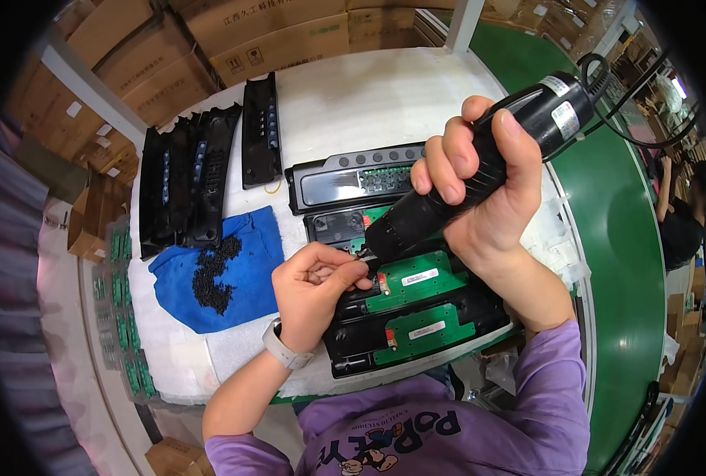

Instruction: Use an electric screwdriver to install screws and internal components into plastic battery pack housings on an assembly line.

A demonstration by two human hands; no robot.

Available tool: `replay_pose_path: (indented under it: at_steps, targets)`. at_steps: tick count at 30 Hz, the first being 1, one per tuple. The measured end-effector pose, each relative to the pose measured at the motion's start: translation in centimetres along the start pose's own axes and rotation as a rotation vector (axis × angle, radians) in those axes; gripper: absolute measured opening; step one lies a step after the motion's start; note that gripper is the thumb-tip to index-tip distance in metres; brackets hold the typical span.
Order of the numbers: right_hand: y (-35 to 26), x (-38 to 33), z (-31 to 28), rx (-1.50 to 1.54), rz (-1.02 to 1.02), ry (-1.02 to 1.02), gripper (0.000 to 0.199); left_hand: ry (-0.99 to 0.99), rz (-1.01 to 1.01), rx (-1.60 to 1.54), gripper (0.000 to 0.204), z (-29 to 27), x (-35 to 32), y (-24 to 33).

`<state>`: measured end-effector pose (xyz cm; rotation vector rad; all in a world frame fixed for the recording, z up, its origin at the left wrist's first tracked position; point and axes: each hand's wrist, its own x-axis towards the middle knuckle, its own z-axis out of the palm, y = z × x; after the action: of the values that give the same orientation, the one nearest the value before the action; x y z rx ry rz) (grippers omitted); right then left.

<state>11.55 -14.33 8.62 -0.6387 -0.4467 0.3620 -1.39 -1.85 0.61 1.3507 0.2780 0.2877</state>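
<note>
Looking down at the bench, the right hand is wrapped tight around a black electric screwdriver, fingers fully closed on the barrel. The driver's long axis slants from upper right, where its cord leaves, down to lower left, so the tip lands right by the left hand. That left hand is pinched shut at the fingertips, touching the bit end; probably holding a tiny screw, but it's too small to tell for sure. Both hands meet just over the green circuit board seated in the black plastic housing, so the left hand is the nearer one to the board. Off to the left, a pile of small black screws sits on a blue cloth, near the left hand, with more black housings stacked beyond it.
</note>
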Motion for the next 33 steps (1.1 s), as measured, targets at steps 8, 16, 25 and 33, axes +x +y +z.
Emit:
replay_pose_path:
  at_steps: [8, 16, 25, 33]
  targets:
    - [0.0, 0.4, -1.7, -0.027, 0.019, -0.225, 0.023, 0.053, 0.167, 0.01, 0.016, -0.7, 1.1, -0.3]
    - [0.3, -0.3, -2.6, -0.551, 0.127, -0.608, 0.028, 0.109, 0.168, -0.063, 0.016, -2.6, 2.8, -1.0]
    - [0.7, -0.1, -2.1, -0.669, 0.077, -0.732, 0.025, 0.089, 0.006, -0.091, 0.021, -3.0, 3.1, -1.0]
    - [0.7, -0.4, -1.8, -0.974, -0.186, -0.809, 0.021, 0.051, -0.123, -0.211, 0.016, -2.9, 3.2, -1.1]
